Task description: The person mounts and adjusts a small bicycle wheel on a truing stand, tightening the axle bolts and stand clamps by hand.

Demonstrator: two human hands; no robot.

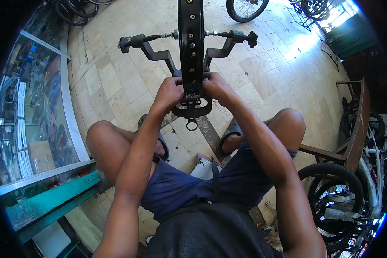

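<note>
A black bicycle wheel stands upright, edge toward me, with bare spoke-nipple holes along its rim. Its axle sits between the two arms of a dark metal wheel truing stand. Below the axle, my left hand is closed against the left side of the wheel, its fingertips hidden at the rim. On the opposite side my right hand curls around the rim's right edge, fingertips also out of sight. Just under both hands are the stand's curved lower bracket and a small hanging ring.
A glass display case runs along the left, above a green ledge. Bicycle wheels and parts crowd the lower right beside a brown wooden frame. Another bicycle wheel stands on the tiled floor ahead.
</note>
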